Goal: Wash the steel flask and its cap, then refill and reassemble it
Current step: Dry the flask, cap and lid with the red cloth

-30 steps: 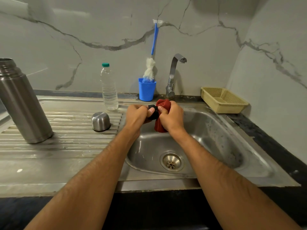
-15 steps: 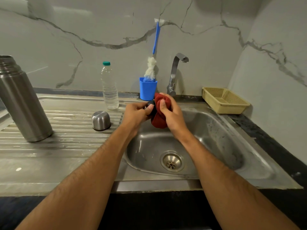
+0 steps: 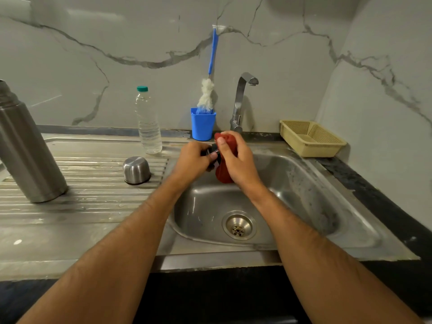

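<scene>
One flask [image 3: 25,146], one steel cup [image 3: 136,170]; left fingers [image 3: 211,156] around stopper [image 3: 214,153], right fingers [image 3: 221,143] around cloth [image 3: 223,176].

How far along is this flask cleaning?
Roughly midway, it seems. The flask stands open on the wet drainboard with its steel cup upturned beside it. The left hand holds a small black stopper, and the right hand rubs it with a red cloth. Refilling and reassembly remain.

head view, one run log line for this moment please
left hand grips small black stopper | right hand wipes it with red cloth | over steel sink basin
</scene>
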